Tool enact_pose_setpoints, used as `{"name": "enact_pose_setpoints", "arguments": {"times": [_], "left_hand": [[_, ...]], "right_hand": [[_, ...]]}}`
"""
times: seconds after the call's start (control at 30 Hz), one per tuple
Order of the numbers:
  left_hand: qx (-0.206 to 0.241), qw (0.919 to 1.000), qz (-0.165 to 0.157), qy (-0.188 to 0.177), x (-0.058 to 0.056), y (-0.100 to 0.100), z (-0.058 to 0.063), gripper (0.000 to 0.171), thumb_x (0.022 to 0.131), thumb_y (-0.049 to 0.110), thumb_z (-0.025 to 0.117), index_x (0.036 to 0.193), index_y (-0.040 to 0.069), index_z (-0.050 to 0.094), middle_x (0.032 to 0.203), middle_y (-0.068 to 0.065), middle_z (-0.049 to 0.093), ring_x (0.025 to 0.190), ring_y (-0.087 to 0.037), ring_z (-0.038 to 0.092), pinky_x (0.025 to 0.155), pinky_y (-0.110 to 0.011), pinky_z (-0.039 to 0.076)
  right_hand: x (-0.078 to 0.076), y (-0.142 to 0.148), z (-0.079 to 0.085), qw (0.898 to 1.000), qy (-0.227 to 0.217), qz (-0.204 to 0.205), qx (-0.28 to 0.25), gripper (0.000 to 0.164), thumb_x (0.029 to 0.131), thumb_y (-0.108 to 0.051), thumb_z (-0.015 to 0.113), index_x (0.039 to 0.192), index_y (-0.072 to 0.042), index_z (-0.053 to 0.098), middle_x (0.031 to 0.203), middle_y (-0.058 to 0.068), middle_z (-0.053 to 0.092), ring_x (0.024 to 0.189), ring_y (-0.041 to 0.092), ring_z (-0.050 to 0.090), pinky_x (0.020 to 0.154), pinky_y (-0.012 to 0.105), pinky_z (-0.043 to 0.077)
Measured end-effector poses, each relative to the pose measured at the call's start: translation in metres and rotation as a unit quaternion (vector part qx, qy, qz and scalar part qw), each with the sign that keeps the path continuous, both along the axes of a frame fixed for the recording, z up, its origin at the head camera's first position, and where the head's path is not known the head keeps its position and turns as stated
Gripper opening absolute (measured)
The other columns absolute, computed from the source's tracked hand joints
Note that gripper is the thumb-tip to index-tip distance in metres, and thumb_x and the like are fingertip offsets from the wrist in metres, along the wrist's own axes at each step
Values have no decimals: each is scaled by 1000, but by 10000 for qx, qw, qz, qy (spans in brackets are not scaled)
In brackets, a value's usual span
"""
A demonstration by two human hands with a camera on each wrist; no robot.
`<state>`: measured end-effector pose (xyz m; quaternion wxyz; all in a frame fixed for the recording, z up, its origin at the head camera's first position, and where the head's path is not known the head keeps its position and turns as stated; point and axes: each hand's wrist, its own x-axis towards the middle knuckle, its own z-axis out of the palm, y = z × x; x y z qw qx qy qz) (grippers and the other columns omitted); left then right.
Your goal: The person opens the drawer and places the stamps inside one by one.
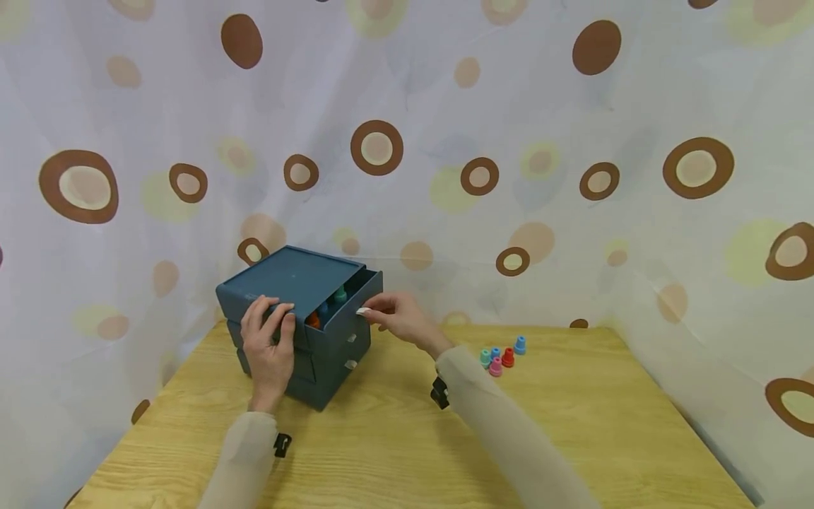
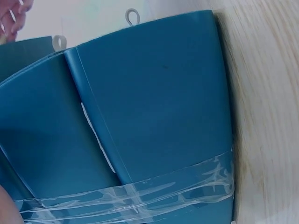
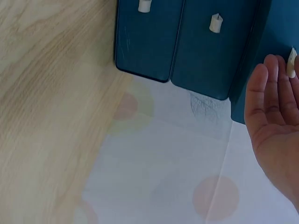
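A dark blue cabinet [image 1: 294, 272] with three stacked drawers stands on the left part of the table. Its top drawer [image 1: 353, 305] is pulled partly out, and orange, blue and green pieces [image 1: 340, 294] show inside. My right hand [image 1: 403, 322] pinches the small whitish pull tab [image 3: 292, 63] on that drawer's front between thumb and fingers. My left hand [image 1: 270, 350] rests against the cabinet's near side, its spread fingers over the top edge. Clear tape [image 2: 140, 200] runs across the cabinet's side in the left wrist view.
Several small coloured pieces with flared bases, among them a red one [image 1: 508, 357] and a pink one [image 1: 496, 366], stand on the wooden table [image 1: 610, 424] right of the cabinet. A patterned curtain [image 1: 420, 212] hangs behind the table. The two lower drawers are closed.
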<state>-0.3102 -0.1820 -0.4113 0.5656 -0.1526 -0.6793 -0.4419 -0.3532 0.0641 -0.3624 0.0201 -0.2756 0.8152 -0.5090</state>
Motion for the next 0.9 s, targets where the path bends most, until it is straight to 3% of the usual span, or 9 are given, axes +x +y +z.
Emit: {"name": "enact_pose_setpoints", "arguments": {"times": [0.23,0.4,0.5,0.63,0.9], "left_hand": [[-15,9999,-102,55,-6,5,0,15,92,14,67,101,5,75,119,-19,62,132,-37,44,115,-55,27],[-24,10000,48,-29,-6,4,-4,14,92,13,67,103,7,75,120,-17,62,134,-33,45,116,-53,28],[-27,9999,95,-35,-5,3,-7,14,92,13,67,102,7,75,120,-17,63,133,-33,45,115,-53,28],[-47,9999,116,34,-3,1,-7,14,92,13,67,102,7,75,119,-18,63,133,-35,45,116,-52,28],[-8,9999,19,169,0,1,-3,14,91,12,68,100,5,75,118,-19,63,131,-39,45,115,-54,27]], "right_hand": [[-2,-10,-2,9993,72,-283,-242,24,96,-22,63,114,-8,71,104,10,72,86,15,66,72,26,58],[-3,-20,-5,9988,110,-343,-329,23,96,-22,64,112,-8,72,105,14,72,95,31,68,73,34,59],[-3,-26,-7,9989,169,-323,-298,23,96,-21,63,112,-8,72,105,15,72,98,38,66,72,32,58],[-4,-31,-10,9990,189,-288,-299,22,97,-20,62,113,-8,71,105,13,72,98,36,67,68,24,54],[-6,-35,-6,9997,90,-87,-216,25,99,-20,58,119,-10,69,111,12,70,101,35,66,67,26,55]]}}
